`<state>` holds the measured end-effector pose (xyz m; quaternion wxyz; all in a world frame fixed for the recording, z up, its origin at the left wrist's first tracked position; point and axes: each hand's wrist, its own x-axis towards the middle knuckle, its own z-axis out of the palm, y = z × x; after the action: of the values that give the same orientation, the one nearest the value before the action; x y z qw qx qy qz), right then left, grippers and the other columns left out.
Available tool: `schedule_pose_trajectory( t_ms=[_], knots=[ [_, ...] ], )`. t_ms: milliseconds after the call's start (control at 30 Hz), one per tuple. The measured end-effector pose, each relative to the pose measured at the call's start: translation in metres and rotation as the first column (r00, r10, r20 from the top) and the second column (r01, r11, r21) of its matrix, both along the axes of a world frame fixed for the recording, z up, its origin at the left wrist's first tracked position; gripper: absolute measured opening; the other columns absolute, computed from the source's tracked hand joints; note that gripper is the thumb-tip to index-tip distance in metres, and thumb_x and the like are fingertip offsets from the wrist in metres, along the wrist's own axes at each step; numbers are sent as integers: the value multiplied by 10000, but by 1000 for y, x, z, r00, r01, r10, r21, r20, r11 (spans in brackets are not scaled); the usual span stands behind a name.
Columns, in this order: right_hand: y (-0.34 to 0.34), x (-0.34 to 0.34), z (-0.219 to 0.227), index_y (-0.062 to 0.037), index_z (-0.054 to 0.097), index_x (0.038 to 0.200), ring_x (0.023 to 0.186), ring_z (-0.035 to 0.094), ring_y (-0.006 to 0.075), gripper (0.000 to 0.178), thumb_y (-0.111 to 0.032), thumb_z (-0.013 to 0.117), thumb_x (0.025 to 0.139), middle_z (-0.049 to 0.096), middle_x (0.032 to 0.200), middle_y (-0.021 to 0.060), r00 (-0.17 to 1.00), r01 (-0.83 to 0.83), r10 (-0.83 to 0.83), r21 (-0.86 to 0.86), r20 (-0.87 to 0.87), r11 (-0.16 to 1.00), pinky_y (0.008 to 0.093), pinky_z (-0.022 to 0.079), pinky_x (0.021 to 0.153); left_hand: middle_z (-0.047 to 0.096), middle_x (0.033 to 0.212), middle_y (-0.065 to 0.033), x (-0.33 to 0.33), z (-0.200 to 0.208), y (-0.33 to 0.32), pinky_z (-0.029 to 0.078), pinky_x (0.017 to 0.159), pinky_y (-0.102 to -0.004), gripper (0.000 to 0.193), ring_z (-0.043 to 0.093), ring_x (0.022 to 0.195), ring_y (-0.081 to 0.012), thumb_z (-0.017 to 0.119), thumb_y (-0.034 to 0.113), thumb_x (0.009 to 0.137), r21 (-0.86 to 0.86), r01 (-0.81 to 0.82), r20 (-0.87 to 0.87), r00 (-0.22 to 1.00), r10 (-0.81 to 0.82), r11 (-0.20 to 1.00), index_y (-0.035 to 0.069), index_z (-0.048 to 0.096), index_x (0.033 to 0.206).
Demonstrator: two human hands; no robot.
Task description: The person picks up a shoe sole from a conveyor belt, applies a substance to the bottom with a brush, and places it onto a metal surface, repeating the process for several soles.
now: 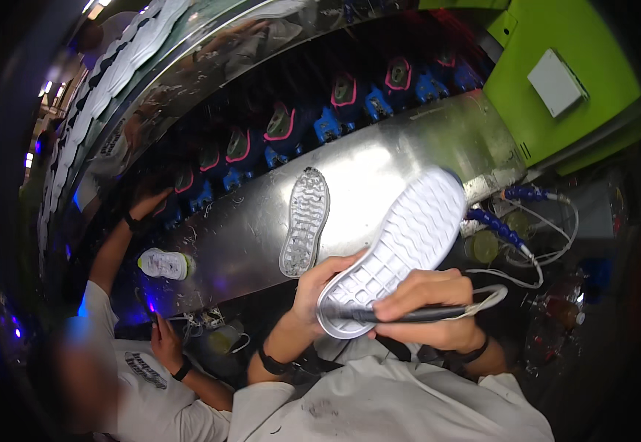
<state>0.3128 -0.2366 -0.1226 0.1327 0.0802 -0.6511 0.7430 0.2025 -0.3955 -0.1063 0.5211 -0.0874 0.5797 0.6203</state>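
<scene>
My left fingers point(331, 267) grip the white sole point(412, 228) and my right fingers point(418, 291) pinch the corded tool point(429, 314), best guided lightly.

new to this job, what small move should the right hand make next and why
Probably guide the tool slowly along the grid on the white sole: the right hand holds it with its tip over that grid, and the left hand grips the sole.

Dark lettering point(146, 368) on the co-worker's white shirt point(140, 409) is too unclear to read.
</scene>
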Motion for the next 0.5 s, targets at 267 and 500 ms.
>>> schedule_pose_trajectory(
  t_ms=[267,500],
  knots=[
    [-8,14,-17,40,760,926,883,737,291,269,82,834,671,738,926,218,913,-393,407,-308,-19,866,325,581,795,521,1403,-264,-31,13,-64,526,971,-543,594,612,1209,-366,379,311,1059,229,102,-428,904,6,968,-108,308,1474],
    [-5,-19,-12,13,720,931,816,695,196,278,42,836,680,710,941,143,967,246,-250,67,58,967,274,549,712,375,1535,-243,18,-87,-52,448,1037,-594,770,472,1304,-513,332,470,934,575,-519,245,846,473,632,61,232,1579]
  ],
)
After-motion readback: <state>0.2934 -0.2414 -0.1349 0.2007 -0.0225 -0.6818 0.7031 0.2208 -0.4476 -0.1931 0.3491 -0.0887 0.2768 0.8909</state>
